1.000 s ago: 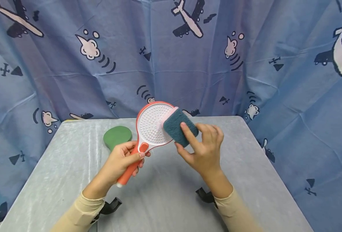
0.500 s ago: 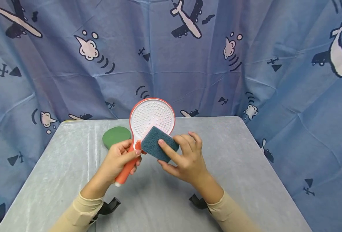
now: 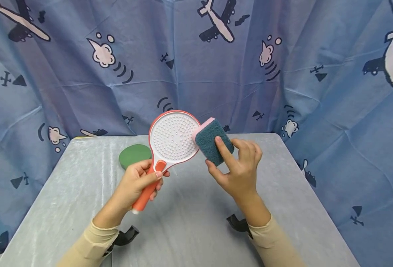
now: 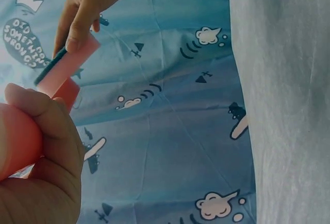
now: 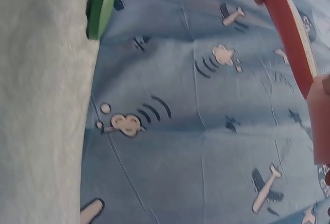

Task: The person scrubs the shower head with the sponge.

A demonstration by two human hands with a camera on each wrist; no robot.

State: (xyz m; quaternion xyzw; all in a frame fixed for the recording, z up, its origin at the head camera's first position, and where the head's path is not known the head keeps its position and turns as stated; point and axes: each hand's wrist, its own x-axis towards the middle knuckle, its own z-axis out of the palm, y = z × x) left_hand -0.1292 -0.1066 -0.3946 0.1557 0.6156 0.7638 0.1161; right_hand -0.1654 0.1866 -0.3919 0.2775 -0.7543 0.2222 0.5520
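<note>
Scrubbing step in hand: left hand [image 3: 139, 181] grips the orange-handled, white studded round paddle [image 3: 173, 138] above the grey counter [image 3: 189, 218], right hand [image 3: 237, 168] pinches the teal-and-pink sponge [image 3: 213, 141] at its rim; next stroke likely needs steady pressure.

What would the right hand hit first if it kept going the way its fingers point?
Probably nothing beyond the sponge the right hand already holds; past it, the airplane-print curtain. The paddle brush sits just left of that line; depth is unclear.

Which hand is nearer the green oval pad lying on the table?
Left. The left hand, gripping the orange brush handle, sits just in front of the green pad; the right hand, holding the sponge, is well across.
</note>
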